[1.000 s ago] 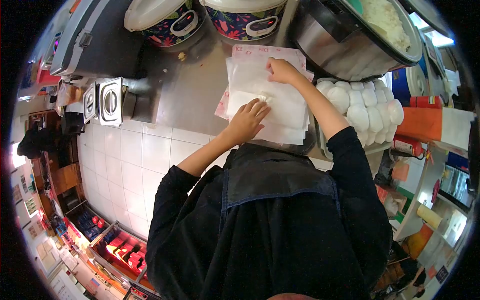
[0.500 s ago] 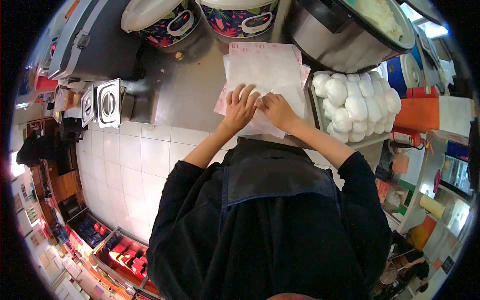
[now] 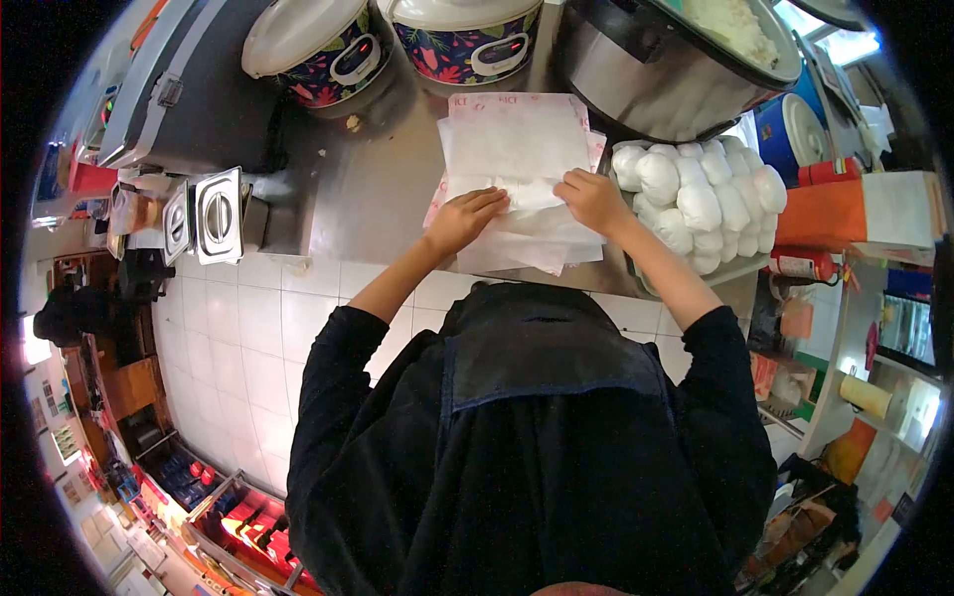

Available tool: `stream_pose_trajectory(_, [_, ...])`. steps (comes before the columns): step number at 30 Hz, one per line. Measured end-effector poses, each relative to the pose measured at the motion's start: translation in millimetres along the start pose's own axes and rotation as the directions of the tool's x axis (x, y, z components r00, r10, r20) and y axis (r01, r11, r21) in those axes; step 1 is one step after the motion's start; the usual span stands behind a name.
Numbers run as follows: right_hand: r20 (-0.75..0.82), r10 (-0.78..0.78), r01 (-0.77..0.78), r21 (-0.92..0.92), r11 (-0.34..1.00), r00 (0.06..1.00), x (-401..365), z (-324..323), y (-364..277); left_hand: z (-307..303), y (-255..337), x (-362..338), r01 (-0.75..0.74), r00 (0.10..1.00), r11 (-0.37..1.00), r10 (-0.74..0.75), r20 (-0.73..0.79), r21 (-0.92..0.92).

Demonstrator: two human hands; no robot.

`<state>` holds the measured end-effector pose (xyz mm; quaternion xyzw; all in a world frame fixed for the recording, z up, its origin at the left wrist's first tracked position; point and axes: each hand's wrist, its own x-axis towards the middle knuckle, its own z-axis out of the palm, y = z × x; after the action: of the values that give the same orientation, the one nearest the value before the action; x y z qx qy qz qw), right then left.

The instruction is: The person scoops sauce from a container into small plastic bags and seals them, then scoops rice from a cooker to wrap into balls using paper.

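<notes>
Sheets of white wrapping paper (image 3: pixel 517 134) with red print along the edge lie stacked on the steel counter. One sheet is folded over into a low roll (image 3: pixel 534 194) across the middle of the stack; what it contains is hidden. My left hand (image 3: pixel 467 217) is closed at the roll's left end, fingers together on the paper. At the other end, my right hand (image 3: pixel 596 202) pinches the paper between thumb and fingers. Just right of that hand, white wrapped bundles (image 3: pixel 696 199) are piled in a tray (image 3: pixel 651 283).
A large steel cooker (image 3: pixel 636 84) with white rice (image 3: pixel 735 28) stands behind the bundles. Two flowered pots (image 3: pixel 465 45) sit at the back, a dark case (image 3: pixel 199 99) at the left. Lidded steel pans (image 3: pixel 219 214) stand at the counter's left edge (image 3: pixel 333 219).
My hands have moved apart, from close together mid-paper to the two ends of the roll. The left hand's spread fingers have drawn together. The paper is now folded over into a clearer roll.
</notes>
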<state>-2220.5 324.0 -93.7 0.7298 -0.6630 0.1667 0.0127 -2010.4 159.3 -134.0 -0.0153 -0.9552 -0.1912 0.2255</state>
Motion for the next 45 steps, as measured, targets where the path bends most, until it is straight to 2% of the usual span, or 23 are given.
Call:
stream_pose_trajectory(6, [0.091,-0.141,0.146,-0.046,0.988,0.986,-17,-11,-16,7,-8,-10,-0.02,1.0,1.0,0.02,0.012,-0.022])
stream_pose_trajectory(8, [-0.112,-0.166,0.163,-0.036,0.986,0.98,3,-31,-40,5,-7,-10,-0.035,0.999,0.999,0.035,0.013,-0.024])
stream_pose_trajectory(14, [-0.186,-0.18,0.183,-0.005,0.983,0.966,-39,52,-20,-12,-3,-7,-0.077,0.996,0.994,0.08,0.028,-0.072])
stream_pose_trajectory(17, [-0.269,-0.183,0.192,0.005,0.981,0.945,-36,47,-23,2,-20,-22,-0.09,0.993,0.988,0.098,0.06,-0.127])
stream_pose_trajectory(20, [-0.134,-0.022,0.035,0.103,0.994,0.991,-26,30,-25,2,-24,-18,0.054,0.994,0.986,-0.037,0.107,-0.16])
stream_pose_trajectory(21, [-0.135,-0.019,0.033,0.105,0.994,0.991,-24,30,-24,0,-21,-10,0.265,0.957,0.932,-0.223,0.188,-0.246])
stream_pose_trajectory(22, [-0.034,0.147,-0.132,0.273,0.953,0.989,-20,31,-21,-3,-21,-2,0.464,0.879,0.83,-0.388,0.279,-0.308])
stream_pose_trajectory(23, [0.092,0.29,-0.302,0.416,0.858,0.952,-16,31,-18,-4,-26,5,0.463,0.879,0.831,-0.386,0.281,-0.308])
stream_pose_trajectory(24, [0.093,0.295,-0.306,0.417,0.856,0.951,-11,33,-16,-1,-34,14,0.558,0.803,0.792,-0.44,0.401,-0.247])
stream_pose_trajectory(25, [0.23,0.42,-0.479,0.463,0.746,0.878,-3,35,-11,-1,-42,25,0.64,0.71,0.749,-0.489,0.507,-0.174])
stream_pose_trajectory(26, [0.37,0.515,-0.634,0.478,0.609,0.773,6,38,-7,1,-49,36,0.639,0.711,0.749,-0.489,0.505,-0.175])
stream_pose_trajectory(27, [0.369,0.514,-0.632,0.478,0.61,0.774,15,39,-3,0,-52,51,0.624,0.668,0.782,-0.535,0.517,0.002])
stream_pose_trajectory(28, [0.356,0.51,-0.613,0.31,0.726,0.783,25,40,0,-5,-47,64,0.587,0.626,0.79,-0.583,0.518,0.179])
stream_pose_trajectory(29, [0.343,0.503,-0.571,0.129,0.811,0.793,31,39,2,-8,-38,74,0.586,0.627,0.79,-0.582,0.518,0.18])
stream_pose_trajectory(31, [0.317,0.414,-0.466,0.106,0.879,0.853,37,38,5,-20,-18,94,0.255,0.666,0.914,-0.402,0.628,0.315])
stream_pose_trajectory(32, [0.298,0.313,-0.349,0.077,0.934,0.902,38,36,8,-22,-17,94,0.251,0.67,0.916,-0.399,0.626,0.314])
stream_pose_trajectory(34, [0.294,0.245,-0.318,0.233,0.919,0.924,32,30,10,-24,-22,81,0.021,0.846,0.987,-0.102,0.523,0.157])
stream_pose_trajectory(36, [0.274,0.181,-0.28,0.386,0.879,0.944,24,25,8,-21,-31,58,0.225,0.884,0.933,-0.074,0.461,-0.283])
stream_pose_trajectory(37, [0.178,0.238,-0.294,0.434,0.851,0.955,13,25,-1,-26,-16,45,0.306,0.903,0.92,-0.2,0.38,-0.243])
stream_pose_trajectory(38, [0.08,0.299,-0.3,0.482,0.823,0.951,5,23,-10,-9,-23,20,0.149,0.982,0.975,-0.126,0.143,-0.167])
stream_pose_trajectory(40, [0.032,0.354,-0.337,0.393,0.855,0.935,-9,28,-30,-5,-8,-1,0.181,0.981,0.972,-0.189,-0.038,-0.149])
stream_pose_trajectory(42, [-0.39,0.082,-0.065,0.056,0.996,0.917,-18,47,-39,-1,3,-9,0.183,0.981,0.98,-0.187,-0.057,-0.072])
stream_pose_trajectory(45, [-0.353,0.076,-0.11,-0.078,0.991,0.932,-29,52,-52,16,7,-25,0.19,0.973,0.982,-0.185,-0.141,0.021])
